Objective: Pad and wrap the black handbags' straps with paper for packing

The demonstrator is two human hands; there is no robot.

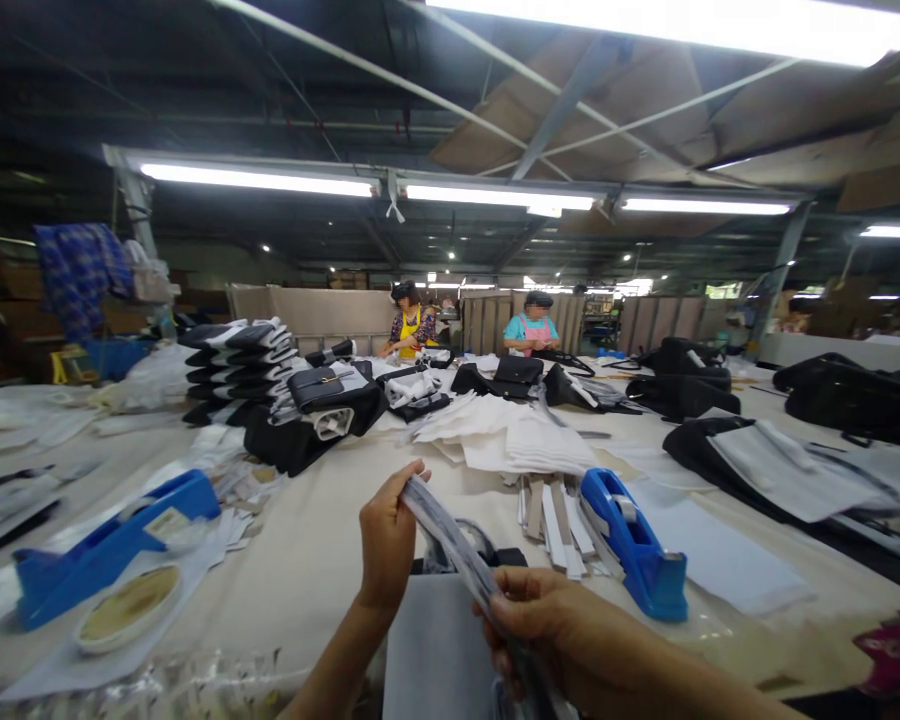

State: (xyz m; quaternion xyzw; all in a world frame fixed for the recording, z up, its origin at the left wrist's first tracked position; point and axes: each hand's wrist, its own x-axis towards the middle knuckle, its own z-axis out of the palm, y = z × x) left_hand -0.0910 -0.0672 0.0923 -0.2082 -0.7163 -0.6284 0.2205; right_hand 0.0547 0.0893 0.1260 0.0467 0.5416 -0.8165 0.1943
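A long grey strap [450, 535] that looks wrapped in thin whitish film runs slantwise between my hands. My left hand [391, 535] is closed round its upper end, thumb on top. Lower down, my right hand [544, 620] pinches the same strap between thumb and fingers, and the rest hangs below, partly hidden by that hand. Under the strap lies a flat pale grey sheet or panel [427, 640]. Just behind it, a dark piece with a looped, wrapped strap [469, 540] is partly covered by the strap I hold.
Blue tape dispensers stand left [120, 540] and right [634, 545]. A round dish [129, 608] sits at front left. White sheets [521, 440] and card strips [551, 520] lie ahead. Black bags [315, 410] are stacked beyond. Two people [407, 325] work across the table.
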